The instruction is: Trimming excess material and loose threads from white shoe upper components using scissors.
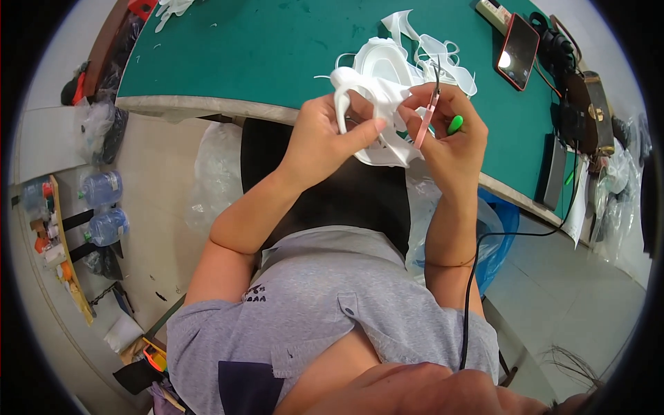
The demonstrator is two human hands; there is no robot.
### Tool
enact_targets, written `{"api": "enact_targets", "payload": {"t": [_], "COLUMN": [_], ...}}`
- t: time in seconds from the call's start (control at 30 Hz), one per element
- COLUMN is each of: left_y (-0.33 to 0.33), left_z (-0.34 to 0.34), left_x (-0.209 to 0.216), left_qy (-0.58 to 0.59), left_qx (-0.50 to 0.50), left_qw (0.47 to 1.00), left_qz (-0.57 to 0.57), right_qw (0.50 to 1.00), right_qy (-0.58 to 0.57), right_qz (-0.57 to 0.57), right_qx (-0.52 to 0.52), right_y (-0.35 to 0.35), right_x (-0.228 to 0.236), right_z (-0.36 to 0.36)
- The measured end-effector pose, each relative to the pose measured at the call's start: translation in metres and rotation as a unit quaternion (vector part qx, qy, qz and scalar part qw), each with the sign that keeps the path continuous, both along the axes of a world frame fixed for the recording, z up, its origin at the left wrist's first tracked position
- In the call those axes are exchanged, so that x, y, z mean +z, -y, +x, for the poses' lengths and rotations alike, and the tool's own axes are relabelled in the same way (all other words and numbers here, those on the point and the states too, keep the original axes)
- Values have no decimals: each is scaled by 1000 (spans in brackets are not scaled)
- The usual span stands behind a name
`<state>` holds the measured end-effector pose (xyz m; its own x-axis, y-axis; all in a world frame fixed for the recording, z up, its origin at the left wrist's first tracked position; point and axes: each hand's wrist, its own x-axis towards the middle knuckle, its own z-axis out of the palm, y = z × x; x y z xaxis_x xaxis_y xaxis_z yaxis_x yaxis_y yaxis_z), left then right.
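the left hand (325, 135) pinches a white mask (370, 93) just off the desk's (277, 48) near edge; the right hand (449, 135) grips pink scissors (427, 117) touching it, by a pile of masks (422, 52).

Green-topped table (277, 48) with a pale worn edge, curving just beyond the fingertips (379, 124). Directly past the fingers, a heap of white moulded pieces and trimmed strips (415, 52) lying on the green. Farther out and right of the fingers, a red-cased phone (518, 50), screen up, beside a pale power strip (492, 12) at the far rim. Right again, dark cables (553, 45) and a brown box (588, 111). Far left of the fingers, at the far corner, white gloves (169, 8).
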<state>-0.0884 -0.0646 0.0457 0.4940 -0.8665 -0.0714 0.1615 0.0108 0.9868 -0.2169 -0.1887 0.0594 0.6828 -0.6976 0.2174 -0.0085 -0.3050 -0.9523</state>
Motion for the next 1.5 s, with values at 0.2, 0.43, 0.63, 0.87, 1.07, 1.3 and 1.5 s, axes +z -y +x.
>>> {"api": "enact_targets", "payload": {"t": [0.2, 0.43, 0.63, 0.87, 1.07, 1.3, 1.5], "left_y": [4, 13, 14, 13, 13, 11, 11], "left_z": [-7, -22, -28, -35, -34, -34, -36], "left_x": [3, 0, 2, 0, 3, 4, 7], "left_qy": [18, 137, 104, 65, 68, 62, 54], "left_qx": [72, 123, 98, 96, 95, 106, 97], "left_qw": [996, 982, 989, 992, 992, 991, 992], "left_qz": [-44, -52, -42, -42, -45, -60, -59], "right_qw": [992, 987, 985, 990, 990, 988, 986], "right_qy": [-25, -135, -116, -109, -102, -94, -94], "right_qz": [4, 90, 111, 52, -23, -55, -78], "right_qx": [-122, -2, -64, -67, -98, -110, -114], "right_y": [-39, -75, -66, -63, -64, -66, -65], "right_x": [30, -10, -23, -31, -38, -38, -37], "right_z": [-39, -41, -42, -44, -43, -40, -39]}}
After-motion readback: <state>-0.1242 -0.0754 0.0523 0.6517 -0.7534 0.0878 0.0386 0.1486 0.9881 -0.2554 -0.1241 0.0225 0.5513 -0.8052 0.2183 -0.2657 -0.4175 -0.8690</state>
